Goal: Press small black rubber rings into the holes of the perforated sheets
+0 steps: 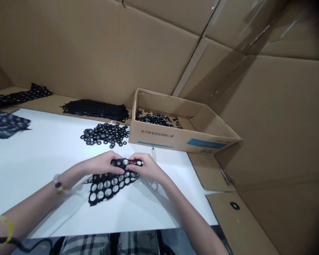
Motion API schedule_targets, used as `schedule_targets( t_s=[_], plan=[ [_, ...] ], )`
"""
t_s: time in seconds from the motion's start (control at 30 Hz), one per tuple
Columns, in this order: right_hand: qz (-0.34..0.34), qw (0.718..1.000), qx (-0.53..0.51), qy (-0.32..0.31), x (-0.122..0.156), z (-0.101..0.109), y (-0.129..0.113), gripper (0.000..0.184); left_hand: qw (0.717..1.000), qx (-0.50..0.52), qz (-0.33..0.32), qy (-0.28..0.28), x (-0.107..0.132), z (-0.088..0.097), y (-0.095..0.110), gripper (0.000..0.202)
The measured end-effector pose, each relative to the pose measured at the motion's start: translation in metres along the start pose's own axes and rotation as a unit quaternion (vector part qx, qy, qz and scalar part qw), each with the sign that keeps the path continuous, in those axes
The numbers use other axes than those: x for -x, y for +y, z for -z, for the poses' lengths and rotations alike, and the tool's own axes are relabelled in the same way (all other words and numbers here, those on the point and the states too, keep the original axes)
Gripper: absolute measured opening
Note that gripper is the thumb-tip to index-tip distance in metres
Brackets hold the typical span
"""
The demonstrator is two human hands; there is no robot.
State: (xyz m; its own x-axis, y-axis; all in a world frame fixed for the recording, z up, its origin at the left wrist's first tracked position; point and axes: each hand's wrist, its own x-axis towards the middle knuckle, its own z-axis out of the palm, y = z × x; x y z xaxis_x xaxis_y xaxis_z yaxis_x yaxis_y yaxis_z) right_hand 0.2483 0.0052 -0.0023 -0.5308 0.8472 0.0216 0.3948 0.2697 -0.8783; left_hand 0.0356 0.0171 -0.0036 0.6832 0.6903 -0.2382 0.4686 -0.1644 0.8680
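Note:
A black rubber sheet [104,185] punched with rows of round holes is held above the white tabletop, its lower end slanting down to the left. My left hand [104,163] pinches its upper edge between thumb and fingers. Close beside it, my right hand [146,167] grips the sheet's upper right corner. Some holes look clear through, while others near the fingers appear greyish. Just beyond my hands lies a loose pile of small black rings [106,134]. What is under my fingertips is partly hidden.
An open cardboard box [170,135] with many black rings inside stands behind my right hand. A stack of black strips [94,109] lies left of it. More perforated sheets [7,124] rest at far left. A pen-like item [153,154] and a stray black piece [234,205] are to the right.

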Motion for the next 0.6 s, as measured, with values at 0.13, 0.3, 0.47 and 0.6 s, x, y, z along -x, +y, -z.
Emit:
schedule_targets(
  t_s=[0.13, 0.3, 0.47, 0.6],
  plan=[
    [-0.026, 0.998, -0.052, -0.032, -0.001, 0.003, 0.006, 0.017, 0.999, -0.002, -0.019, 0.041, -0.002, -0.003, -0.002, 0.033],
    [-0.056, 0.997, -0.039, -0.024, 0.001, 0.005, 0.007, 0.015, 0.999, -0.014, -0.013, 0.031, -0.001, -0.002, 0.001, 0.031],
    [-0.059, 0.998, 0.031, 0.009, 0.004, 0.004, -0.001, 0.008, 0.999, -0.014, 0.002, 0.028, -0.001, -0.003, 0.001, 0.035],
    [-0.010, 0.997, 0.075, 0.029, 0.003, 0.000, -0.004, 0.005, 0.998, -0.002, -0.013, 0.056, -0.003, -0.006, -0.001, 0.036]
  ],
)
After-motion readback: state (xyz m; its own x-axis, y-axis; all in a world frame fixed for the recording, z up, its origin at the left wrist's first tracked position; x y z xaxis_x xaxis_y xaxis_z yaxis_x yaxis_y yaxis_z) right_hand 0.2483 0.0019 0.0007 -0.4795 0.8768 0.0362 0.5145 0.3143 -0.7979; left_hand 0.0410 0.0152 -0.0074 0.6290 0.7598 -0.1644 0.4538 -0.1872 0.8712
